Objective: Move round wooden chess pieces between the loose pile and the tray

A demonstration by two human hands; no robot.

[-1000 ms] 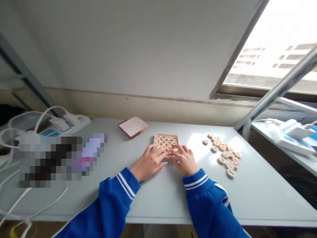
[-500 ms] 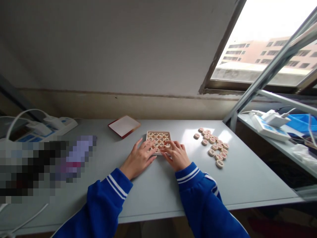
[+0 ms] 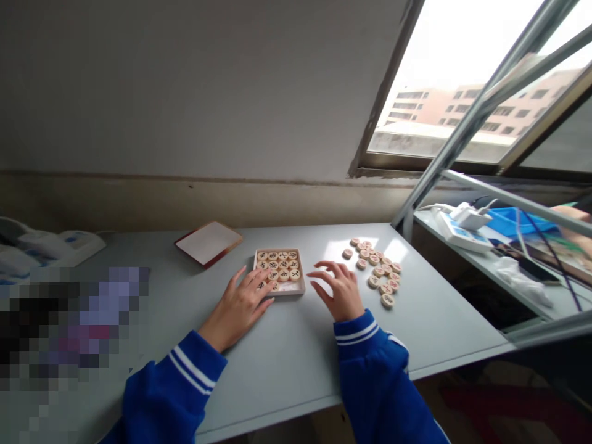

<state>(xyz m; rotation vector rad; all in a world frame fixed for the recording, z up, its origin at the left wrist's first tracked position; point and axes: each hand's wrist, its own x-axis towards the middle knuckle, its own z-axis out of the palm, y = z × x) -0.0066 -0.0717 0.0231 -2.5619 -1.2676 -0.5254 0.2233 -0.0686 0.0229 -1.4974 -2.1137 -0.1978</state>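
A shallow square box point(image 3: 301, 288) on the desk holds rows of round wooden Chinese chess pieces point(image 3: 283, 275) with dark characters. Its front right corner shows bare bottom. My left hand point(image 3: 243, 302) lies over the box's front left part, fingers spread on the pieces and hiding some of them. To the right of the box, my right hand point(image 3: 340, 290) hovers with fingers apart and nothing between them. Beyond it, several loose Chinese chess pieces point(image 3: 379, 271), mostly with red characters, lie scattered on the desk.
A box lid point(image 3: 209, 243), white inside with a red edge, lies behind and left. Power strips point(image 3: 76, 250) sit at the far left. A metal bed frame point(image 3: 425, 176) borders the right side, with a side shelf point(image 3: 467, 262) carrying another power strip and a blue tray.
My right hand has left the box and moved right toward the loose pieces. My left hand stays on the box. The view has turned slightly to the right.
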